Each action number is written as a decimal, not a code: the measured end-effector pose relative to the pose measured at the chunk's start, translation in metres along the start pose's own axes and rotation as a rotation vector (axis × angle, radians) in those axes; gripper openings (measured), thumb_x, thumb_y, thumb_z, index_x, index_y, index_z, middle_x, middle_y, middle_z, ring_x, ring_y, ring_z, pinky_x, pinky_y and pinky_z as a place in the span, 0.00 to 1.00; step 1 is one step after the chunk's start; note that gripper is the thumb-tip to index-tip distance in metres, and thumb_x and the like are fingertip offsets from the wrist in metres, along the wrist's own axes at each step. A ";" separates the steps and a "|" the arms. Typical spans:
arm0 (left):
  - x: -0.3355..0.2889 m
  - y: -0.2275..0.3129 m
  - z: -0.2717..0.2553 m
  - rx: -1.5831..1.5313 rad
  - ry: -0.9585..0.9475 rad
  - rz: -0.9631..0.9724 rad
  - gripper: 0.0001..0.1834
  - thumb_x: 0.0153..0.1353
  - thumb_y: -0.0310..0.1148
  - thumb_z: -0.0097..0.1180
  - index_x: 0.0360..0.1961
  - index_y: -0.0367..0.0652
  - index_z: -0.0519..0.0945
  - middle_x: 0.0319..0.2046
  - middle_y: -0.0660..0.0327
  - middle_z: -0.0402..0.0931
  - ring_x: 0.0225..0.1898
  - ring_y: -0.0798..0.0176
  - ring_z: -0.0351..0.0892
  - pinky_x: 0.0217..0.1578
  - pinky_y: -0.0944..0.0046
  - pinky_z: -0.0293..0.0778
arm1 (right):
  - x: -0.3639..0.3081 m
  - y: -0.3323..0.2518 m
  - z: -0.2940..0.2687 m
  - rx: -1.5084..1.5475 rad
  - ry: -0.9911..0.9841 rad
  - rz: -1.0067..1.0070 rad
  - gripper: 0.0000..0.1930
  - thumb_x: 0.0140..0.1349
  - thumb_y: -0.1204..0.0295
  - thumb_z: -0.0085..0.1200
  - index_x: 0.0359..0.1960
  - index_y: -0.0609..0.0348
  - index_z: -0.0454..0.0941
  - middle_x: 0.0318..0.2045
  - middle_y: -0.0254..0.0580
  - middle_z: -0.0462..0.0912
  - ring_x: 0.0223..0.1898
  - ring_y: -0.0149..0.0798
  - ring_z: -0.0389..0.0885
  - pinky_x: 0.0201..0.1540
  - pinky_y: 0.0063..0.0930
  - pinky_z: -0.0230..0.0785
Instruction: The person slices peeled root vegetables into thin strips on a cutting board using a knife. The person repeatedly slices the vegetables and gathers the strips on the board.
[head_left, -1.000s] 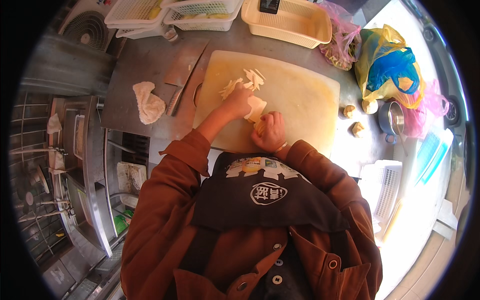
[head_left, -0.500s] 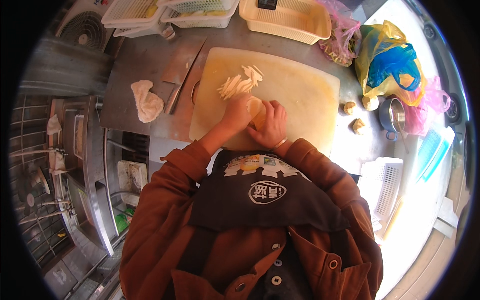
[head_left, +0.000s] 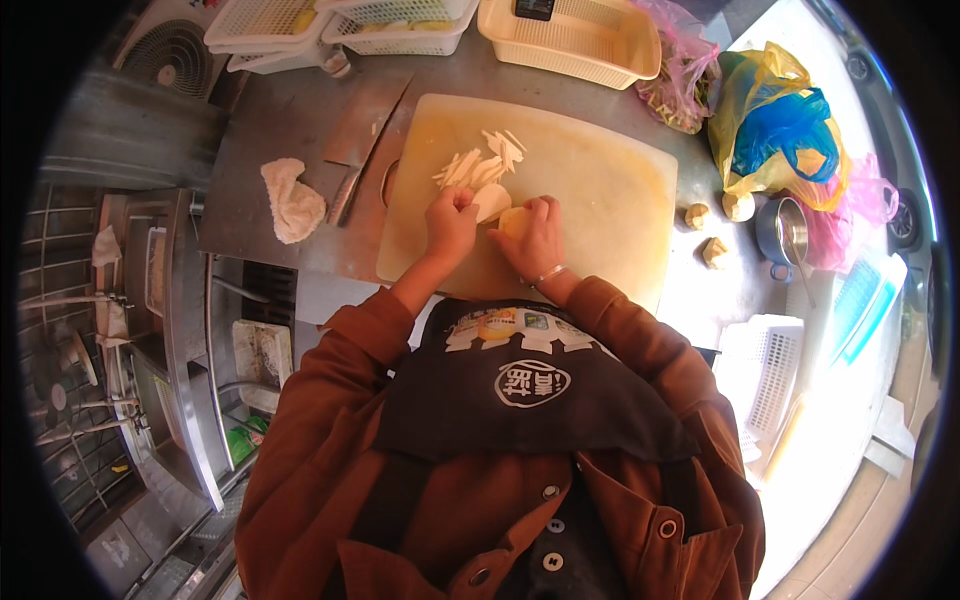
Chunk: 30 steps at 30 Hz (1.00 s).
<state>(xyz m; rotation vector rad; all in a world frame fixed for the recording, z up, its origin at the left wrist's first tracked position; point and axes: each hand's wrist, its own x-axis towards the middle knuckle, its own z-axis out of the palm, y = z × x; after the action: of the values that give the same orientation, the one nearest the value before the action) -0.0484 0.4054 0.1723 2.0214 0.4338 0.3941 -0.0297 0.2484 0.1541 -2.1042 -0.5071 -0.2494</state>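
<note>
My left hand pinches the edge of a thin, pale oval vegetable slice over the near part of the cutting board. Close beside it, my right hand is closed on a yellowish vegetable piece, partly hidden by the fingers. Just beyond my hands lies a loose pile of pale cut strips. Left of the board, a cleaver rests flat, its handle toward me.
A crumpled white cloth lies to the left. White baskets and a cream basket line the back. On the right are several yellowish lumps, a metal pot and yellow and blue plastic bags.
My hands have moved slightly apart, the left shifting left. The pale slice, earlier mostly between both hands, now leans out from my left fingers, separate from the piece in my right hand.
</note>
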 end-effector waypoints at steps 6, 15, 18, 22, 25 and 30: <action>-0.008 0.004 0.007 0.270 -0.162 0.052 0.07 0.52 0.24 0.60 0.33 0.34 0.80 0.26 0.50 0.79 0.28 0.55 0.80 0.32 0.61 0.75 | 0.004 -0.009 -0.009 -0.175 -0.132 -0.064 0.40 0.40 0.57 0.70 0.53 0.67 0.66 0.52 0.61 0.66 0.52 0.61 0.65 0.58 0.50 0.57; 0.005 0.017 0.014 0.410 -0.203 0.081 0.04 0.51 0.25 0.54 0.25 0.34 0.76 0.29 0.42 0.77 0.33 0.37 0.75 0.36 0.51 0.73 | 0.012 -0.009 -0.015 -0.199 -0.153 -0.059 0.46 0.40 0.53 0.68 0.61 0.62 0.62 0.58 0.61 0.64 0.59 0.61 0.61 0.62 0.51 0.51; 0.001 0.021 0.022 0.363 -0.255 0.126 0.04 0.49 0.23 0.52 0.27 0.34 0.77 0.28 0.43 0.77 0.33 0.38 0.75 0.37 0.51 0.73 | 0.017 -0.001 -0.004 -0.194 -0.145 -0.077 0.37 0.48 0.56 0.62 0.57 0.63 0.66 0.55 0.60 0.67 0.57 0.60 0.62 0.61 0.50 0.53; -0.012 0.013 0.035 0.187 -0.175 0.251 0.07 0.50 0.22 0.51 0.30 0.35 0.79 0.28 0.44 0.77 0.34 0.40 0.76 0.37 0.52 0.73 | 0.009 0.008 -0.007 -0.283 -0.233 -0.105 0.31 0.51 0.63 0.60 0.55 0.66 0.66 0.53 0.62 0.67 0.53 0.63 0.64 0.59 0.49 0.59; -0.005 0.005 0.024 0.185 -0.269 0.242 0.10 0.51 0.22 0.51 0.36 0.34 0.80 0.32 0.43 0.77 0.35 0.41 0.76 0.38 0.52 0.73 | 0.010 0.003 -0.009 -0.365 -0.232 -0.155 0.30 0.52 0.61 0.61 0.53 0.65 0.67 0.51 0.60 0.67 0.52 0.63 0.64 0.58 0.49 0.59; 0.069 -0.018 -0.092 0.453 0.170 0.346 0.13 0.52 0.28 0.57 0.39 0.34 0.78 0.40 0.42 0.76 0.43 0.40 0.74 0.45 0.50 0.71 | 0.011 -0.005 -0.025 -0.275 -0.182 -0.089 0.30 0.50 0.61 0.63 0.52 0.64 0.68 0.52 0.59 0.67 0.52 0.60 0.65 0.56 0.48 0.60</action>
<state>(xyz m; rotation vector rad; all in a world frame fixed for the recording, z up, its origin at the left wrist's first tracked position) -0.0315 0.5155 0.2044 2.5258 0.2918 0.7370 -0.0221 0.2326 0.1758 -2.3883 -0.7088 -0.1869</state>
